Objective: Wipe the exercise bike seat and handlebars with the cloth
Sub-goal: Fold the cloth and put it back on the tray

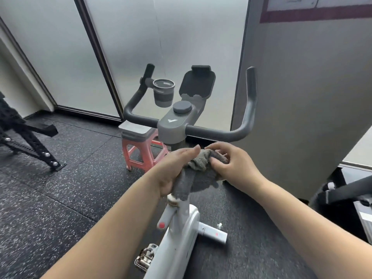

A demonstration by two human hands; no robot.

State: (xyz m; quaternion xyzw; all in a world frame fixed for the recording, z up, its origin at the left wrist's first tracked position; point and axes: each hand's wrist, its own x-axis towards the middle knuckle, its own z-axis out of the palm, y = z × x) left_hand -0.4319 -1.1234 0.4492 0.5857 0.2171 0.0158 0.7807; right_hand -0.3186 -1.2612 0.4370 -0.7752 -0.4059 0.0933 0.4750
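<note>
Cloth (198, 174): grey, bunched between both hands, low in front of the handlebars and above the white frame; its lower folds hang down over the top of the frame post.
Left hand (174, 172): clenched round the cloth's lower left part, fingers stretched along its top.
Right hand (231, 164): grasping the cloth's upper right edge, thumb and fingers pinching the fabric.
Handlebars (219, 132): dark grey, wide bar with both ends turned upward, just beyond the hands; not touched by hands or cloth.
Seat: not in view.
Cup (163, 93): grey, clamped upright to the left handlebar arm; I cannot tell whether anything is inside, only a pale glint at the rim.
Holder (197, 83): dark tilted plate above the round knob (182, 107), with nothing resting on it.
Frame (179, 234): white, with a red button and a metal pedal (145, 258) lower left.
Stool (141, 146): red legs, grey top, behind the bike on the speckled floor (60, 198).
</note>
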